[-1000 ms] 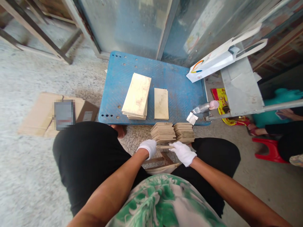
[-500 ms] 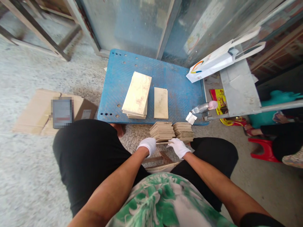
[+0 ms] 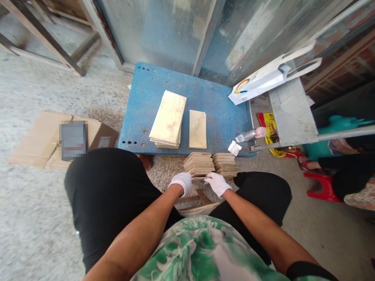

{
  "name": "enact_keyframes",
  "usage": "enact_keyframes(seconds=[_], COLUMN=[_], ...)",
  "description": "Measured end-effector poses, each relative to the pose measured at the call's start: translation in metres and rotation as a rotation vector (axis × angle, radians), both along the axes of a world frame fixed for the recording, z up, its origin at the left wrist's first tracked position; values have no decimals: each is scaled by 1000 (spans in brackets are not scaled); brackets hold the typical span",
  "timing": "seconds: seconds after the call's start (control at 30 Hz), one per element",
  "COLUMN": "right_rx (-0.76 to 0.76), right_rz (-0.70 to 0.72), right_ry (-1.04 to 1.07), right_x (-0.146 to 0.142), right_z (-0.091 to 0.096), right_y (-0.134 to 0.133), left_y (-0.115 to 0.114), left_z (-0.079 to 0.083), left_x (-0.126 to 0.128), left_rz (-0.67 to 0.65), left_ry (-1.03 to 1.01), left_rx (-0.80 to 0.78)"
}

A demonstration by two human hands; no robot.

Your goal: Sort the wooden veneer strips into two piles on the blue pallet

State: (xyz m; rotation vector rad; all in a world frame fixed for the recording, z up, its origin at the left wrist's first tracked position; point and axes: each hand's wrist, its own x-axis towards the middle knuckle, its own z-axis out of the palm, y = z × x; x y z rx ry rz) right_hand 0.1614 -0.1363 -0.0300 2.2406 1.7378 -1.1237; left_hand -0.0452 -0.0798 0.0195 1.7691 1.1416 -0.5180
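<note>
Both my hands wear white gloves. My left hand (image 3: 182,182) and my right hand (image 3: 217,183) are closed on the two ends of one thin tan tile (image 3: 200,178), held flat just in front of my knees. Right beyond it, two stacks of small tan tiles (image 3: 199,163) (image 3: 225,164) stand side by side on the floor. Farther off, a blue pallet (image 3: 216,102) carries a stack of larger cream tiles (image 3: 168,118) and a narrower cream tile pile (image 3: 197,128).
Flattened cardboard (image 3: 38,138) lies on the concrete at the left. A white paper bag (image 3: 260,80), a plastic bottle (image 3: 249,135) and a grey metal panel (image 3: 290,111) are at the right. Another person sits on a red stool (image 3: 322,186) at the far right.
Both hands have moved the held tile slightly forward, closer to the two floor stacks. The view has shifted a little to the right.
</note>
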Motion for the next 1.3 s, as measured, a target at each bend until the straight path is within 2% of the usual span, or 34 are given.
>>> enact_keyframes(seconds=[0.17,0.27,0.37,0.43,0.5,0.6,0.77,0.93,1.03,1.17,1.3], right_rx=[131,196,258,298,283,169,57,39,-10,-51,-71], right_rz=[-81,-163,-281,-320,-313,-255,-214,-288,-332,-341,-348], right_ry=[54,103,176,141,-5,-202,-288,-388,-439,-479,-429], right_x=[-6,-6,-5,-7,-11,-25,-60,-88,-96,-98,-96], right_z=[18,25,31,35,39,42,25,-7,-19,-24,-23], right_y=[6,20,48,73,101,137,170,182,188,196,203], left_y=[1,2,3,3,3,5,5,2,1,2,2], left_z=[0,1,4,6,8,10,13,19,22,23,21], left_x=[3,6,7,7,8,9,9,8,7,7,10], left_rz=[95,149,225,275,318,398,498,514,514,552,601], left_ry=[-25,-39,-66,-98,-144,-201,-249,-271,-246,-257,-265], left_rx=[45,53,31,21,28,44,8,-49,-77,-140,-188])
